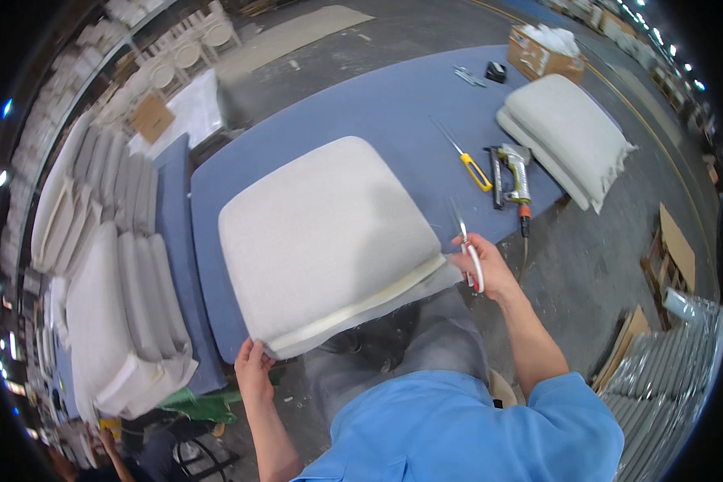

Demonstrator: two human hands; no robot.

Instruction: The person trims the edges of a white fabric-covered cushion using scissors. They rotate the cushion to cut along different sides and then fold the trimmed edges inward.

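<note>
The right hand point(490, 269) was closed around a pair of scissors point(467, 253), blades pointing up and away, right at the near right corner of the cushion point(321, 233). The left hand point(253, 371) was pinching the cushion's near left corner, fingers curled over the edge where the loose fabric flap hung off the tabletop point(377, 104).

The cushion itself was a big off-white square pad, lying flat on the blue tabletop with its front edge poking out over the side toward the person. A paler strip ran along that front edge. It looked soft and light, the kind of thing that squashes wherever it's squeezed, so the firmer seam edge or a corner seemed the sensible place to grab. The cover looked like rough woven cloth, so probably not slippery.

Further out on the tabletop: a yellow-handled screwdriver point(472, 167), a staple gun point(512, 175) with its hose trailing off the edge, and two more cushions stacked point(566, 136) at the far right. A cardboard box point(542, 52) sat behind those. Off to the left, rows of finished pads point(112, 265) were leaning together.
</note>
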